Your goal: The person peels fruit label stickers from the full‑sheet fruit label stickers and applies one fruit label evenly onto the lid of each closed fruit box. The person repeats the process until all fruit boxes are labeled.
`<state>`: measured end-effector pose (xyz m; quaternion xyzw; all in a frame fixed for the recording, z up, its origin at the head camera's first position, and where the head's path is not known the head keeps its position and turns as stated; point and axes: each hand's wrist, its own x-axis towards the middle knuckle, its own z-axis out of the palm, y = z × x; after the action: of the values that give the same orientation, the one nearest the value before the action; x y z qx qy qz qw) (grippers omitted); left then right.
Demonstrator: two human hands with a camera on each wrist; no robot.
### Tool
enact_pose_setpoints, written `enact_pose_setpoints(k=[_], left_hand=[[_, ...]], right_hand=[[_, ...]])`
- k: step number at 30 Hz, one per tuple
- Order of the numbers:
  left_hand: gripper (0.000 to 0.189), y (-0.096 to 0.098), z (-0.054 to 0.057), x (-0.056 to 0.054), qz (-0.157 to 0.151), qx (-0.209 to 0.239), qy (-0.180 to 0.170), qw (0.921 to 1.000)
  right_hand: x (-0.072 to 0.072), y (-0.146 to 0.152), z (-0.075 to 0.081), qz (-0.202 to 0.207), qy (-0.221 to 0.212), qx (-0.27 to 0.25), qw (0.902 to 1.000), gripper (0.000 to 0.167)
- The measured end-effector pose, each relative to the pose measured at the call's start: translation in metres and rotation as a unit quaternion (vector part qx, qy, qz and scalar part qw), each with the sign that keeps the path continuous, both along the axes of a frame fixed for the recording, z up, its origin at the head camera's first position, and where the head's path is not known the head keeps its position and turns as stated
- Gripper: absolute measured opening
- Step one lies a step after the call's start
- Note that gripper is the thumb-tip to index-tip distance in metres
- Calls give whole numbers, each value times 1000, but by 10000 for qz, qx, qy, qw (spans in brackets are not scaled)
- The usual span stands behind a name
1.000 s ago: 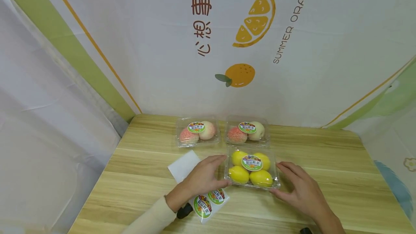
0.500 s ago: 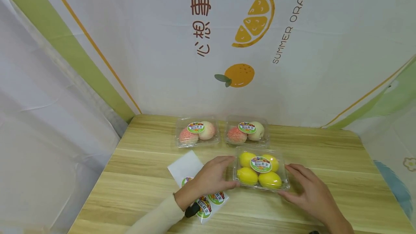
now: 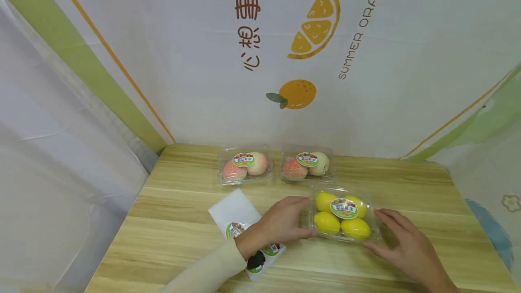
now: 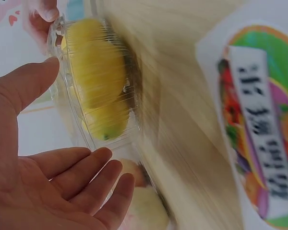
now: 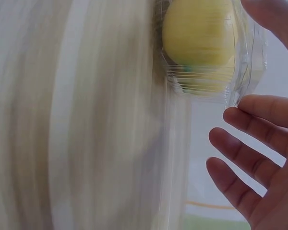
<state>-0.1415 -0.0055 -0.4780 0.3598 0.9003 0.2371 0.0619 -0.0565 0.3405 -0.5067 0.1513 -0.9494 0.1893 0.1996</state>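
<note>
A clear plastic box (image 3: 341, 220) of several yellow lemons (image 3: 355, 229) sits near the middle right of the table, a round fruit label (image 3: 344, 208) on its lid. My left hand (image 3: 281, 223) is at its left side. In the left wrist view, the thumb (image 4: 36, 81) and index finger reach the box's rim, the other fingers loosely extended. My right hand (image 3: 411, 243) is at the right side. In the right wrist view, its index finger (image 5: 269, 108) touches the rim, and the remaining fingers are spread apart from the box.
Two clear boxes of peaches, left (image 3: 246, 166) and right (image 3: 308, 164), stand along the back of the wooden table (image 3: 171, 220), each with a label. A white sticker sheet (image 3: 234, 205) lies left of the lemons, partly under my left arm. A printed curtain (image 3: 203, 80) hangs behind.
The lemon box has shifted to the right, away from its place in front of the right peach box. Both hands have moved right with it, uncovering another sticker on the sheet.
</note>
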Motion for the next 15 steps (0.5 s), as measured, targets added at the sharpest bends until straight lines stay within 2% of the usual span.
enact_pose_setpoints(k=[10, 15], left_hand=[[79, 25, 4, -3, -268, -165, 130, 9994], [81, 39, 4, -7, -401, -214, 43, 9990]], right_hand=[[9, 22, 0, -261, -89, 103, 9996, 90], [14, 32, -2, -402, -192, 34, 9990, 89]])
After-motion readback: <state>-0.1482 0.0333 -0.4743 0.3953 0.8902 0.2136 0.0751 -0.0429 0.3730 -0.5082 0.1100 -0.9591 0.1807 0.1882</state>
